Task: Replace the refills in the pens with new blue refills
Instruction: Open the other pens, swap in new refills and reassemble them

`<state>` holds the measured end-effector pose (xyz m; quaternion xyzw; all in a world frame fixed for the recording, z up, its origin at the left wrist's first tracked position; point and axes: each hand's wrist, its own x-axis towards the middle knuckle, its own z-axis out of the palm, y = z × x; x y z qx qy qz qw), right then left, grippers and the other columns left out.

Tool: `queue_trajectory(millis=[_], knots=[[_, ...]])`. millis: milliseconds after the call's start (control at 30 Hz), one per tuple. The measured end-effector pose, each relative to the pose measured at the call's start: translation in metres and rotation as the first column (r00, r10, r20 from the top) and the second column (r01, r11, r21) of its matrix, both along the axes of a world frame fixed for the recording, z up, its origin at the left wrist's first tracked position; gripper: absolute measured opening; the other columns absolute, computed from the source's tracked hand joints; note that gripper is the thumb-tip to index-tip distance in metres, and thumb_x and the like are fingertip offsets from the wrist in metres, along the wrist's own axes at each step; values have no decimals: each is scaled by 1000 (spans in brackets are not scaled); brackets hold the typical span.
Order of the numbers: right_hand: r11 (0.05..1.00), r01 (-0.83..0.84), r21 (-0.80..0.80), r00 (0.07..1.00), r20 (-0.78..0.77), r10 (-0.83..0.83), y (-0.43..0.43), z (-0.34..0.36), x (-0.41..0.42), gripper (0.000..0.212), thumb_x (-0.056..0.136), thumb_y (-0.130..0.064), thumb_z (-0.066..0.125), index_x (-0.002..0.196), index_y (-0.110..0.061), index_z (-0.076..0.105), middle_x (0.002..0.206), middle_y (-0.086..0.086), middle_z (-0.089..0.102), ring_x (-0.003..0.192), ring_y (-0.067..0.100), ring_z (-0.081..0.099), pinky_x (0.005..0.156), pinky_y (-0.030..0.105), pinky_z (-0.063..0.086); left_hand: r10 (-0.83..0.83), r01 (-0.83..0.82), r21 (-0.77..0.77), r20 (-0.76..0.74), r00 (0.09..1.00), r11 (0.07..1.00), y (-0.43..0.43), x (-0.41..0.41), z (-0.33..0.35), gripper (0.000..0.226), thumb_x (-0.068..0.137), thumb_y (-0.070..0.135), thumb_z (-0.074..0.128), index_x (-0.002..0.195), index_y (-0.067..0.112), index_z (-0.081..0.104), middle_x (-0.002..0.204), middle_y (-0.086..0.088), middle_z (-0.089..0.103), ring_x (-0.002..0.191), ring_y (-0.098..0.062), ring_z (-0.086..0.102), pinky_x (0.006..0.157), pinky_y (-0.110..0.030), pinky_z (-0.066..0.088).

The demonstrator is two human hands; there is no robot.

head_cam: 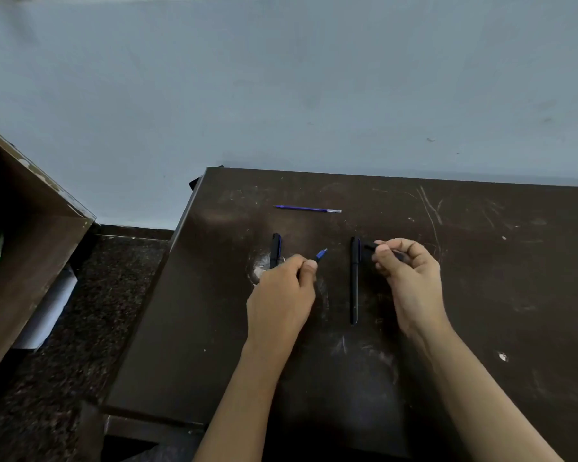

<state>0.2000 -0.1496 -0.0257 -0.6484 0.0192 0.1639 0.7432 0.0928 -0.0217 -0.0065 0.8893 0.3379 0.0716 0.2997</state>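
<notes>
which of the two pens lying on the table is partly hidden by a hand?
The left pen: the left hand covers its lower end. The other pen, between the hands, shows its full length.

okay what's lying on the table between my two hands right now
In the head view, a capped black pen lies lengthwise on the table between the left hand and the right hand, touching neither.

Dim, flat, bluish light; soft sheen on the dark surface (481, 261) near its left edge; slightly soft focus, wide-angle bending.
</notes>
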Motion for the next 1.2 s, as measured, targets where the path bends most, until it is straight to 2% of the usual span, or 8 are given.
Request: queue_trajectory(millis=[200,300,500,600,700,867,1033,1200], knots=[[780,-160,-605,750,439,495,12,-2,-27,13,77,-8,70,84,-18,63,82,-8,63,80,3,58,71,17,47,102,-93,-111,79,992,989,-1,5,0,28,98,29,39,106,19,64,89,2,66,67,-5,54,60,-17,43],[640,-180,-747,631,412,657,14,-6,-34,13,78,-20,70,87,-23,62,84,-8,59,92,5,48,78,22,43,100,-88,-108,114,988,990,0,4,-2,25,98,28,40,104,19,63,93,4,68,73,-5,58,58,-11,37],[506,-206,-837,600,301,741,15,-11,-40,17,77,-26,72,92,-25,62,89,-6,45,95,7,38,83,23,38,78,-68,-79,130,988,995,1,2,-3,24,98,34,41,102,24,62,84,6,66,70,-6,57,56,-16,38],[568,-222,-792,595,352,723,16,-7,-38,12,77,-26,72,88,-24,67,83,-13,59,94,7,43,80,20,41,84,-64,-138,142,986,988,1,4,-4,26,98,30,41,102,20,64,92,3,69,78,-9,62,69,-27,51],[739,-241,-630,738,375,561,15,-1,-34,8,79,-29,71,87,-28,70,81,-13,67,78,5,57,68,15,45,39,-13,-157,160,986,987,-1,5,-5,24,96,23,45,105,15,65,97,3,69,85,-9,61,72,-18,44],[946,-223,-234,961,111,254,17,8,-31,15,81,-23,71,92,-13,70,75,1,70,62,4,62,60,15,50,-124,147,-176,135,983,973,-6,6,-5,8,93,26,56,89,21,61,75,10,63,65,-1,56,59,-11,36],[984,-180,-3,981,-67,180,15,8,-27,13,82,-10,69,89,1,68,57,-3,62,49,0,54,49,13,45,-206,229,-239,119,971,944,-12,7,-5,16,94,25,51,79,26,53,67,7,61,65,-6,61,64,-22,48],[978,-183,102,967,-159,198,15,8,-25,14,81,-14,68,90,-2,69,75,10,61,58,8,54,56,17,47,-160,188,-280,121,980,941,-15,8,0,28,96,31,46,70,29,54,69,0,62,68,-17,62,69,-37,51]])
